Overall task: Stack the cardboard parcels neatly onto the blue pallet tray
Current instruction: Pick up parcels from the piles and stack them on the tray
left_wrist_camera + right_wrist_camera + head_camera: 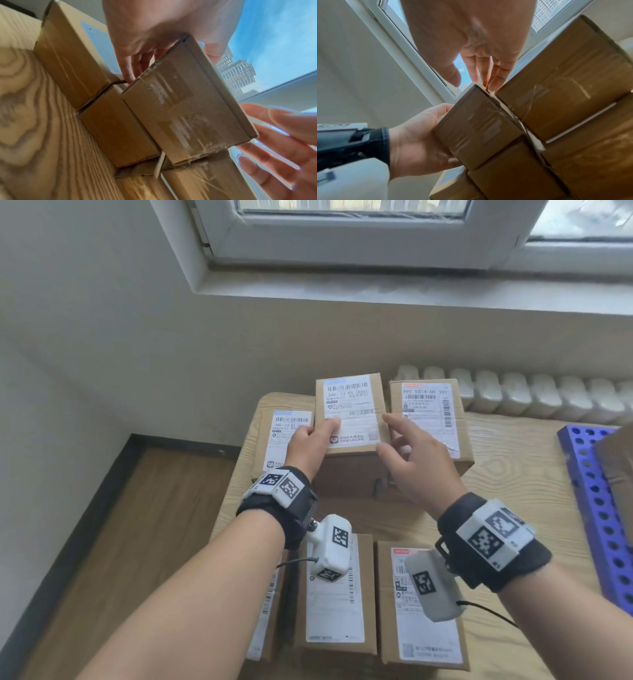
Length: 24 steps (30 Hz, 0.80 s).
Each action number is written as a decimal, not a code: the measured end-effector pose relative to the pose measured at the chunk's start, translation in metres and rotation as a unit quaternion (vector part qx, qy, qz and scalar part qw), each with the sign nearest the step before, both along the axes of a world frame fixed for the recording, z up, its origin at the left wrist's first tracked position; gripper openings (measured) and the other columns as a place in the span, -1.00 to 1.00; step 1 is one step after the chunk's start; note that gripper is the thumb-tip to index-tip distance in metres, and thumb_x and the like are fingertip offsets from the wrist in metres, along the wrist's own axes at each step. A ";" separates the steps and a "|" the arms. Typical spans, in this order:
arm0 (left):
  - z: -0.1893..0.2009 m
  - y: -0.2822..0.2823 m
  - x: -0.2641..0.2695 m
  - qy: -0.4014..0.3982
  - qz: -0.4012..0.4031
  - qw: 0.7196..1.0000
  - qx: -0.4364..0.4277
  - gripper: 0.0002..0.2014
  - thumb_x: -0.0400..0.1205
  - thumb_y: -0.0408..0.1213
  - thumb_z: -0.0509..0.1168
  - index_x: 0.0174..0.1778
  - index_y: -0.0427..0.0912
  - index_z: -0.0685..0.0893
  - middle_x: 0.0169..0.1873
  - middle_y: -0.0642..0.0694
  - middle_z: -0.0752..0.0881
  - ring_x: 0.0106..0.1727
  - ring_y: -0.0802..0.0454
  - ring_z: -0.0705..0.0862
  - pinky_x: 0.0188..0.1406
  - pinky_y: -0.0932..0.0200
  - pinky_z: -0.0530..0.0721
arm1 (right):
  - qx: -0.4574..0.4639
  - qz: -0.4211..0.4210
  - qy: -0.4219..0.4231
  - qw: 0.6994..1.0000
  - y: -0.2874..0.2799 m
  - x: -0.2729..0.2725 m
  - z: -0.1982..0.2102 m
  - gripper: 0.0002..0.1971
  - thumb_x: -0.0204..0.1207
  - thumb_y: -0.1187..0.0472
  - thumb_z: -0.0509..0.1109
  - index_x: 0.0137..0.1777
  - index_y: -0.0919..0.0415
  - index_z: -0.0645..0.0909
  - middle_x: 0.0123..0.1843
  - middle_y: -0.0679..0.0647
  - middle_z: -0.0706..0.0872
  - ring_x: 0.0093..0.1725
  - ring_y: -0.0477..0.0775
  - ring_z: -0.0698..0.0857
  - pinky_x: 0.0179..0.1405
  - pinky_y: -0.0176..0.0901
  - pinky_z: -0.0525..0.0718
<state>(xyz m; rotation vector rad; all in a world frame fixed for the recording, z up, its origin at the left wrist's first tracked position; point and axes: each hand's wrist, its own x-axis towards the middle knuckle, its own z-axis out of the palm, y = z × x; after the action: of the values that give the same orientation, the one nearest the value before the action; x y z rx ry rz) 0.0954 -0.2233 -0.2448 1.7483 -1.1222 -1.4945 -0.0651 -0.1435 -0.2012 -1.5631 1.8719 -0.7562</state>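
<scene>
A cardboard parcel (349, 419) with a white shipping label is raised and tilted at the middle back of the table. My left hand (315, 436) grips its left side, thumb on the label. My right hand (400, 440) is open, straight fingers reaching to the parcel's right edge. In the left wrist view the parcel (185, 108) tilts above a lower parcel (120, 128). In the right wrist view my right hand's fingertips (494, 81) meet the gap between the held parcel (479, 128) and its neighbour (556, 83). The blue pallet tray (596, 508) lies at the right edge.
Labelled parcels stand to the left (284, 436) and right (431, 412) of the held one, and three more along the front (335, 594). Another cardboard piece (616, 460) sits on the tray. A radiator (513, 395) runs behind the wood-grain table (496, 491); floor (137, 525) lies to the left.
</scene>
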 end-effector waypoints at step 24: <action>0.015 0.102 0.057 0.208 -0.022 0.977 -0.046 -0.02 0.17 0.37 0.57 0.42 -0.14 0.56 0.20 -0.20 0.78 0.20 -0.22 0.77 0.24 -0.28 0.69 | -0.052 -0.053 -0.179 0.981 0.099 0.028 0.017 -0.50 0.55 -0.15 0.30 0.40 0.10 0.57 0.16 0.00 0.75 0.16 0.01 0.73 0.16 0.12 0.73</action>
<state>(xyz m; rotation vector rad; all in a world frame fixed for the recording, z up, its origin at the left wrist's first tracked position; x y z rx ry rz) 0.1528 -0.1212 -0.2294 1.2743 -0.9941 -1.7052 -0.0370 -0.0446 -0.1840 -1.2917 1.6789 -1.1169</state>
